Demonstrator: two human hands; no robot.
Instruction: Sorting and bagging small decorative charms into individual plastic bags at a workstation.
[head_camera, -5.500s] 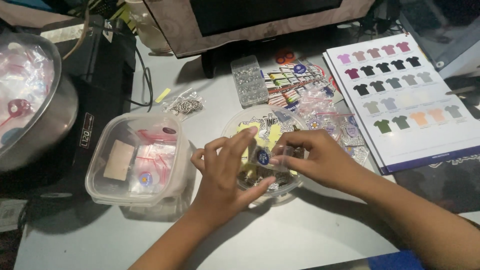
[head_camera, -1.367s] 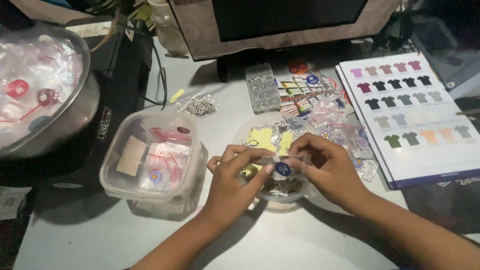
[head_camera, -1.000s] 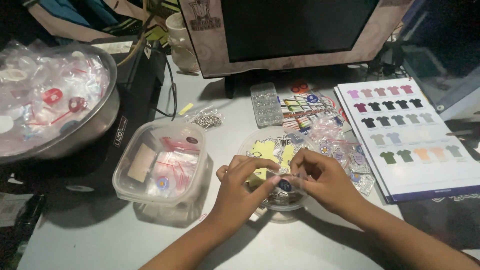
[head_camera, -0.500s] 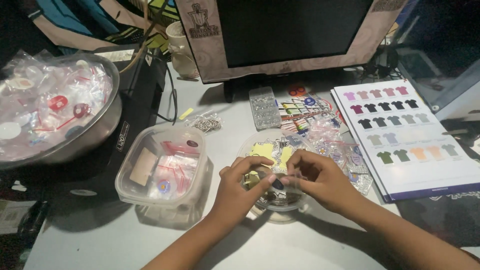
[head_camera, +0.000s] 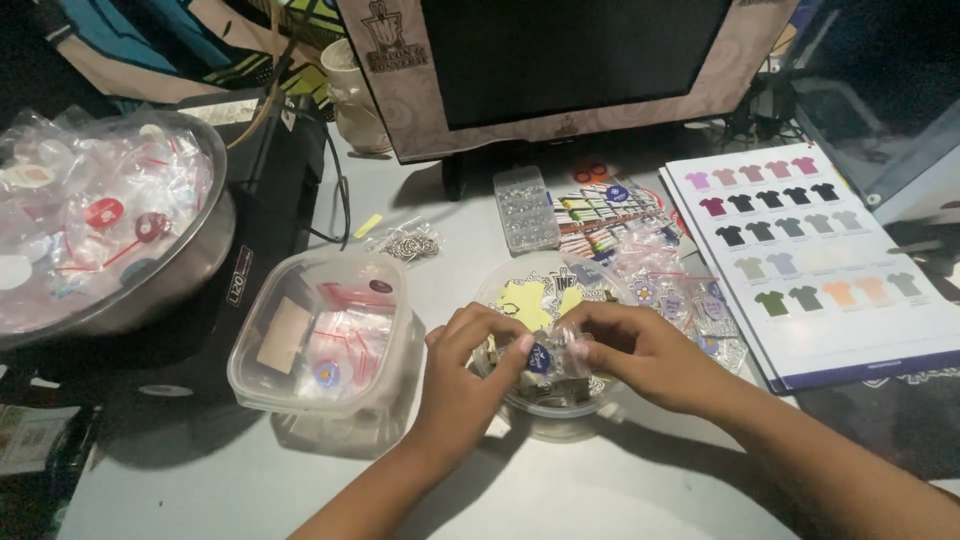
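My left hand (head_camera: 468, 362) and my right hand (head_camera: 640, 352) meet over a round clear plastic tub (head_camera: 545, 405) filled with small printed stickers and yellow cut-outs. Both pinch a small clear bag (head_camera: 552, 358) with a blue round badge inside, held just above the tub's contents. To the left of my hands stands a square clear container (head_camera: 322, 340) holding packed clear bags with red strips.
A metal bowl (head_camera: 190, 265) full of bagged badges sits on a black box at the left. A monitor (head_camera: 570, 60) stands at the back. A sheet of coloured shirt pictures (head_camera: 820, 270) lies at the right; loose stickers (head_camera: 600, 210), a bead tray (head_camera: 525, 208) and metal rings (head_camera: 405, 243) lie between.
The view has tilted up and back, showing more of the monitor and bowl. My hands stay over the round tub, working the small bag with the blue badge between the fingertips.
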